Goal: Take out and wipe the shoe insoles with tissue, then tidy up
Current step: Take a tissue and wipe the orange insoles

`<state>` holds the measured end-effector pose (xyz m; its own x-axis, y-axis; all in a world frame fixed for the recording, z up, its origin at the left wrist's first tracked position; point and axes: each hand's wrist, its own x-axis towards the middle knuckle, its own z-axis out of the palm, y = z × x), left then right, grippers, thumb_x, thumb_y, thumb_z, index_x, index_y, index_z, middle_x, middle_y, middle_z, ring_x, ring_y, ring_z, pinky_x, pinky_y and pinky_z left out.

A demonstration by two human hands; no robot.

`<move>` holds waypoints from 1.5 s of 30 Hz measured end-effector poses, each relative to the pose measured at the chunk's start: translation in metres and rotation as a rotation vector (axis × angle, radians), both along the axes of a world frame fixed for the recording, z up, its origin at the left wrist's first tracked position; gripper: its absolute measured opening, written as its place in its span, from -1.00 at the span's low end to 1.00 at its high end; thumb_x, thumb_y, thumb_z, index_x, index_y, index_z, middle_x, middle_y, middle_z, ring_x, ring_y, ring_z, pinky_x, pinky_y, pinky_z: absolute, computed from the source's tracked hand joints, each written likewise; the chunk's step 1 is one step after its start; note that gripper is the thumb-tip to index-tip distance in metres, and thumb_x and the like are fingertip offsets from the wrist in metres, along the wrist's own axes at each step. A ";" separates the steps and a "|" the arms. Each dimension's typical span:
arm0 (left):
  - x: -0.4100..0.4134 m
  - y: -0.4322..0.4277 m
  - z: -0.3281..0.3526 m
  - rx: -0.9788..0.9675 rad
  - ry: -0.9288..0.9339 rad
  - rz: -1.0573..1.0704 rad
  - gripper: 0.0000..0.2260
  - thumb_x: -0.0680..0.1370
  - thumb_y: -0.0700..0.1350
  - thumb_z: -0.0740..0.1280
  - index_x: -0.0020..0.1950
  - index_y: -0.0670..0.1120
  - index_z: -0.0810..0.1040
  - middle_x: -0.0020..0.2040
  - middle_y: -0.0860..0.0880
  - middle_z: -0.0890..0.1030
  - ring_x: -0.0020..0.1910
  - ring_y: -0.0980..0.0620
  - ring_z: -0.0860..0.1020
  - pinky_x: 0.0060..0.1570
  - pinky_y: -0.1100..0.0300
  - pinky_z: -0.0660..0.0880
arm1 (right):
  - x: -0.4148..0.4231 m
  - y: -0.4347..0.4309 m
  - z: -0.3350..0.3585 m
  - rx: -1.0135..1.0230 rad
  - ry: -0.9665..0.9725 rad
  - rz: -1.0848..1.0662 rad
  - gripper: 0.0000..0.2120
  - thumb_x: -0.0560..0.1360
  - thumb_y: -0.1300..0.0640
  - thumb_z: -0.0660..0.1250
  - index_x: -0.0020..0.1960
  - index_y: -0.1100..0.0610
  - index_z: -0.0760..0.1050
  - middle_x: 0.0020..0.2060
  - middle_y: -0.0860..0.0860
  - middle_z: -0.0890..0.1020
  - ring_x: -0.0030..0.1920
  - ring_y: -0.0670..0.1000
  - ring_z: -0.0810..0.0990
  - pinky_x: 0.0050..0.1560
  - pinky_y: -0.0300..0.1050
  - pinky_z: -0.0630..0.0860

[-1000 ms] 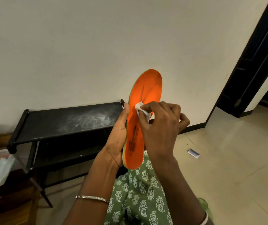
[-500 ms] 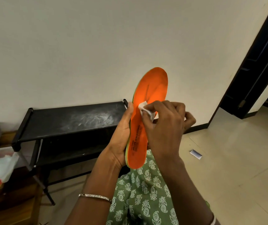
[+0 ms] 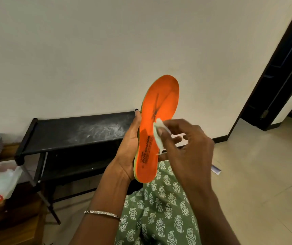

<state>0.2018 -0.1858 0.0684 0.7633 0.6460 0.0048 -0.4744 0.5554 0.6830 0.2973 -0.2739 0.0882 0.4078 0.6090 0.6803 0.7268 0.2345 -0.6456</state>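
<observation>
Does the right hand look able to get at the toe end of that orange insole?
Probably yes: the right hand pinches the tissue at the middle of the insole, the toe end above is bare, and the left hand grips only the lower side edge.

Legible print: 1 item, on orange insole (image 3: 160, 105).
Black txt "AIR cushion" runs lengthwise, btwn left hand (image 3: 129, 152) and right hand (image 3: 187, 151); smaller lines beside it too small to read.
</observation>
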 end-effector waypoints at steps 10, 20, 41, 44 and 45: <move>0.007 -0.002 -0.005 0.028 0.027 -0.118 -0.33 0.57 0.40 0.02 0.38 -0.06 0.51 0.32 -0.20 0.59 0.24 -0.26 0.59 0.12 -0.23 0.54 | 0.026 0.000 0.014 -0.044 0.524 0.176 -0.92 0.54 0.22 0.39 -0.02 0.07 0.62 -0.20 0.11 0.70 -0.40 0.23 0.68 -0.43 0.16 0.60; 0.012 -0.007 -0.005 0.092 0.106 -0.107 -0.36 0.56 0.39 0.06 0.37 -0.01 0.55 0.26 -0.12 0.63 0.18 -0.16 0.64 0.18 -0.25 0.53 | 0.033 0.013 -0.007 -0.080 0.079 -0.123 -0.78 0.47 0.08 0.50 0.11 0.01 0.66 0.05 -0.02 0.59 -0.10 -0.17 0.62 -0.17 -0.31 0.58; 0.005 -0.005 -0.003 0.039 0.058 -0.064 -0.36 0.61 0.35 0.04 0.33 -0.10 0.60 0.37 -0.23 0.54 0.32 -0.14 0.53 0.36 -0.14 0.42 | 0.023 0.009 -0.013 -0.083 -0.288 -0.098 -0.88 0.45 -0.05 0.45 -0.01 -0.15 0.66 -0.09 -0.23 0.63 0.06 -0.05 0.45 -0.02 -0.07 0.16; 0.005 0.001 -0.006 -0.009 0.035 -0.045 -0.34 0.61 0.31 0.15 0.46 -0.19 0.45 0.47 -0.29 0.39 0.43 -0.18 0.38 0.53 -0.09 0.20 | 0.007 -0.002 -0.022 -0.074 -0.379 -0.094 -0.87 0.45 -0.08 0.41 -0.01 -0.16 0.65 -0.10 -0.25 0.61 0.06 -0.09 0.45 0.01 -0.07 0.14; 0.005 0.000 -0.006 -0.010 0.034 -0.049 -0.33 0.60 0.32 0.15 0.45 -0.19 0.46 0.42 -0.27 0.46 0.38 -0.18 0.44 0.48 -0.10 0.29 | 0.008 0.000 -0.020 -0.072 -0.402 -0.129 -0.87 0.46 -0.08 0.41 -0.01 -0.16 0.65 -0.10 -0.24 0.62 0.06 -0.08 0.46 0.02 -0.07 0.13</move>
<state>0.2065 -0.1859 0.0627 0.7939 0.6074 -0.0280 -0.4226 0.5843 0.6928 0.3051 -0.2738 0.0681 0.1947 0.6222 0.7583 0.9443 0.0903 -0.3166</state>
